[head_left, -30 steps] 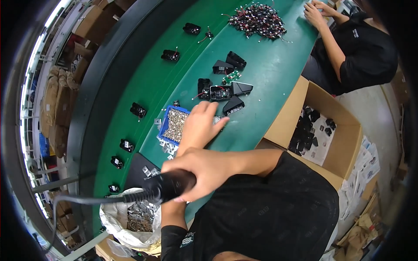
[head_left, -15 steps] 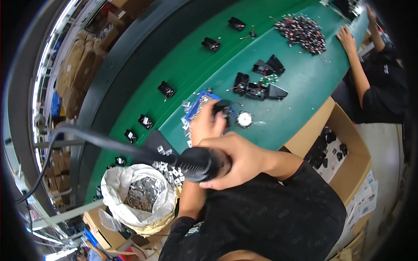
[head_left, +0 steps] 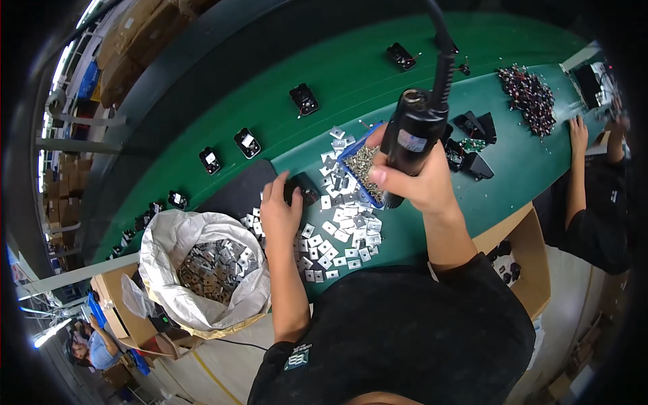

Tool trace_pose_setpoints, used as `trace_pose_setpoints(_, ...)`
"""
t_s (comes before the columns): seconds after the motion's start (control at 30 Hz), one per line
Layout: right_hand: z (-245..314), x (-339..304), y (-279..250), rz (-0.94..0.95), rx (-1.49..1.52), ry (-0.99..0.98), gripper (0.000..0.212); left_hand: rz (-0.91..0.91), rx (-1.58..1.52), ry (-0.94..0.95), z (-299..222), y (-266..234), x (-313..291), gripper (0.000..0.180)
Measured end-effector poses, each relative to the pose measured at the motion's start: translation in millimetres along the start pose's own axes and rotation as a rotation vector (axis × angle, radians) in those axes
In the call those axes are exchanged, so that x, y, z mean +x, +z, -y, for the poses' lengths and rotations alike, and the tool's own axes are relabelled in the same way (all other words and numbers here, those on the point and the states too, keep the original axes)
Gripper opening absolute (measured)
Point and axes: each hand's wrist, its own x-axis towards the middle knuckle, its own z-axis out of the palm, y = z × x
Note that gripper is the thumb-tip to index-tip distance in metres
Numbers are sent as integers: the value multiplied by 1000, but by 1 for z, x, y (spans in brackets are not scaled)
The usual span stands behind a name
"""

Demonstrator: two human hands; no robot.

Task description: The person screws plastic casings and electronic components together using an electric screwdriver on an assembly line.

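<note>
At the lower left of the frame a white sack (head_left: 177, 237) stands open beside the green surface (head_left: 351, 74), filled with small grey metal plates, and a brown cardboard box (head_left: 118, 312) sits just below it. Along the far strip of the surface, running from the left toward the upper middle, several small black parts (head_left: 247, 142) lie spaced apart. Just right of the sack, the left hand (head_left: 279, 208) rests palm down at the near edge of the surface, fingers curled over a small black part (head_left: 304, 187) next to a dark mat (head_left: 239, 192); it touches the part, but whether it grips it cannot be told. Loose square metal plates (head_left: 341, 229) are scattered around and to the right of this hand. Just beyond them sits a blue tray (head_left: 361, 169) heaped with small screws. Over that tray, at the centre of the frame, the right hand (head_left: 413, 183) is closed around a black electric screwdriver (head_left: 413, 131), held upright with its cable rising to the top edge. Further right lie black housings (head_left: 476, 125) and a pile of small dark parts (head_left: 530, 98). At the right edge another person's hand (head_left: 579, 128) rests on the surface, and an open cardboard box (head_left: 523, 260) stands below it.
</note>
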Motion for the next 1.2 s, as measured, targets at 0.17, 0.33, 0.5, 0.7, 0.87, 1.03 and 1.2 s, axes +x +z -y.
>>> trace_pose_setpoints(0.17,-7,12,-6,-64,0,-45,32,-15,-90,304,-31,-12,8,32)
trace_pose_setpoints(0.33,-10,15,-9,-41,3,-65,33,98,203,330,-47,12,18,29)
trace_pose_setpoints(0.5,-1,13,-12,-50,-75,39,40,183,254,301,-41,15,21,26)
trace_pose_setpoints(0.7,-10,16,-12,-71,-6,-31,32,125,165,374,-44,12,21,20)
trace_pose_setpoints(0.87,-9,17,-12,-97,-17,-62,32,4,-157,241,-38,-9,15,18)
trace_pose_setpoints(1.03,-13,18,-8,-99,13,-68,32,-91,-258,34,-13,-25,16,13)
trace_pose_setpoints(1.2,-20,21,-2,-69,58,-58,33,-56,-278,64,-6,-15,9,10)
